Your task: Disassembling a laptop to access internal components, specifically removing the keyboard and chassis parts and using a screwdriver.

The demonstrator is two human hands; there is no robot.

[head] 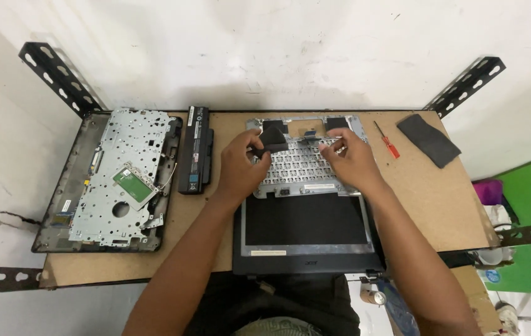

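Note:
An opened laptop lies in front of me, its dark screen [306,219] flat toward me and its stripped silver keyboard frame [299,167] beyond. My left hand [242,168] pinches a black flap of film or tape [273,139] at the frame's upper left and lifts it. My right hand [351,160] rests on the frame's right side, with its fingertips pressing near a small part at the top right; whether it grips anything I cannot tell.
A removed laptop palm-rest cover [116,180] lies upside down at the left, with a green board on it. A black battery pack [195,149] lies beside it. A red-handled screwdriver [388,140] and a dark cloth [428,139] lie at the right. Black slotted shelf brackets stand at the table's corners.

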